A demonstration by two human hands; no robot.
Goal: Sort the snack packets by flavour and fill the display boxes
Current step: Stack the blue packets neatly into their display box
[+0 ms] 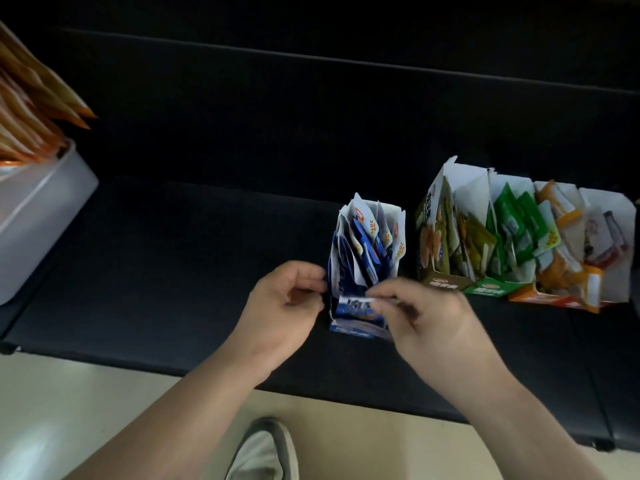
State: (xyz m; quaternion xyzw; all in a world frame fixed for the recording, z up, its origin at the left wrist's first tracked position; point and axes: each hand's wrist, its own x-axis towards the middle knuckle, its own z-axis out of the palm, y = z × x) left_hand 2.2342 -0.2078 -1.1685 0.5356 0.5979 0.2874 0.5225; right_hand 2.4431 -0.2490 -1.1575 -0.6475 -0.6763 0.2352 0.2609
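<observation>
A blue display box (356, 327) stands on the black bench, filled with several upright blue and white snack packets (367, 237). My left hand (284, 306) touches the box's left side with curled fingers. My right hand (426, 313) pinches the white front flap of the box near its lower edge. To the right stand three more display boxes side by side: an olive one (446, 280), a green one (490, 289) and an orange one (543, 297), each holding packets of its own colour.
A white plastic tub (41, 216) with orange packets (31, 109) sticking out sits at the left end of the bench (173, 271). The bench's front edge runs along the beige floor, where a grey shoe (263, 452) shows.
</observation>
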